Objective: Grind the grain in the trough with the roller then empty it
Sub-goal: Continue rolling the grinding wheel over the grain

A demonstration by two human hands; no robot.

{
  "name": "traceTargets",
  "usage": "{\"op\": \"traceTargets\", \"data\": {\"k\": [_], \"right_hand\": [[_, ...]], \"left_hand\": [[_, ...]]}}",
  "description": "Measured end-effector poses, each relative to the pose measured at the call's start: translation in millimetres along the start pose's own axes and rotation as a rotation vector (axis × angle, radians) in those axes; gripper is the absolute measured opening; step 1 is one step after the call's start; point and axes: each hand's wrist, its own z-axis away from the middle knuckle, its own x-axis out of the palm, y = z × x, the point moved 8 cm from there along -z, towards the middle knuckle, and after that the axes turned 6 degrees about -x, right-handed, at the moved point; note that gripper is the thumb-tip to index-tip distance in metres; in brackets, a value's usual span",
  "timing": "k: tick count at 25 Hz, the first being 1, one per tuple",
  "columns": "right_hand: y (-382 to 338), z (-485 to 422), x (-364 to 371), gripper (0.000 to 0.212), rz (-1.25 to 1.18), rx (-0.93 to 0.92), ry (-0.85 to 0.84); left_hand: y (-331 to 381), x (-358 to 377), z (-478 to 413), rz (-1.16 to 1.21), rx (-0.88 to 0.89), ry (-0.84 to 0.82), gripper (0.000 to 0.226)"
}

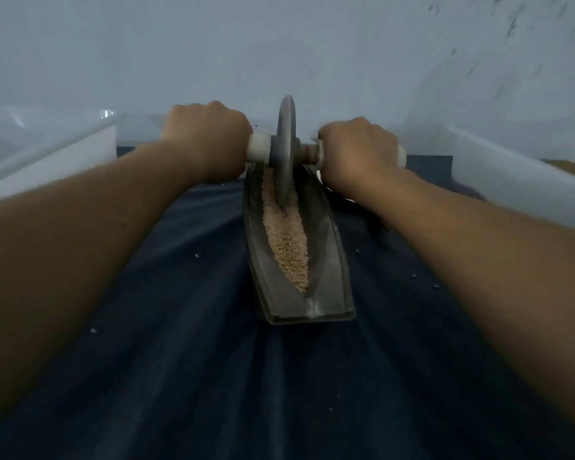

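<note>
Tan grain point(287, 240) lies along the trough point(324, 257), whose long axis runs straight away from us. Our left hand point(206, 136) and right hand point(357, 149) each grip a handle of the roller point(286, 141) at the trough's far end. We judge the next stroke should pull back lengthwise.

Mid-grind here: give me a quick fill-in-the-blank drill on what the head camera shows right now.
1. The left hand and the right hand grip the roller by its handle, one on each side of its ____.
2. The roller stands at the ____ end of the trough, away from the person.
3. The groove of the trough holds pale ____.

Missing words: disc; far; grain.
</note>
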Motion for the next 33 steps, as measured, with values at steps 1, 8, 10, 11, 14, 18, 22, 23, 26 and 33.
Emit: {"op": "traceTargets", "data": {"k": [1, 8, 10, 11, 14, 18, 22, 23, 26, 33], "right_hand": [[-2.2, -3.0, -2.3, 0.024, -0.007, -0.011, -0.013], [-11.8, 104.2, -65.4, 0.030, 0.161, -0.323, 0.313], [-9.8, 90.7, -58.1, 0.033, 0.160, -0.283, 0.220], [-8.8, 75.1, -45.4, 0.033, 0.158, -0.231, 0.141], [-8.2, 22.4, -14.5, 0.014, 0.054, -0.119, 0.090], [-4.1, 18.3, -8.0, 0.014, 0.003, -0.117, 0.059], [-7.0, 94.0, -54.7, 0.032, 0.163, -0.328, 0.334], [-5.0, 105.1, -63.2, 0.030, 0.148, -0.351, 0.390], [-4.3, 83.5, -40.0, 0.032, 0.151, -0.281, 0.221], [-8.3, 14.5, -17.1, 0.012, 0.048, -0.090, 0.006]], "left_hand": [[1.2, -1.0, -0.9, -0.007, -0.007, -0.007, 0.022], [-22.5, -29.1, 115.2, 0.094, 0.051, 0.167, 0.017], [-20.2, -21.5, 106.0, 0.062, 0.036, 0.084, 0.017], [-14.8, -17.4, 94.4, 0.031, 0.015, 0.066, 0.014], [-1.5, -6.5, 40.3, -0.035, -0.036, 0.049, 0.014], [0.8, -7.3, 29.4, -0.004, -0.024, 0.012, 0.015], [-12.3, -31.8, 97.7, 0.110, 0.167, 0.184, 0.013], [-15.3, -36.5, 103.1, 0.116, 0.192, 0.219, 0.014], [-6.3, -27.7, 83.3, -0.043, 0.140, 0.203, 0.012], [-1.2, -3.6, 26.6, 0.045, -0.007, -0.059, 0.018]]}}
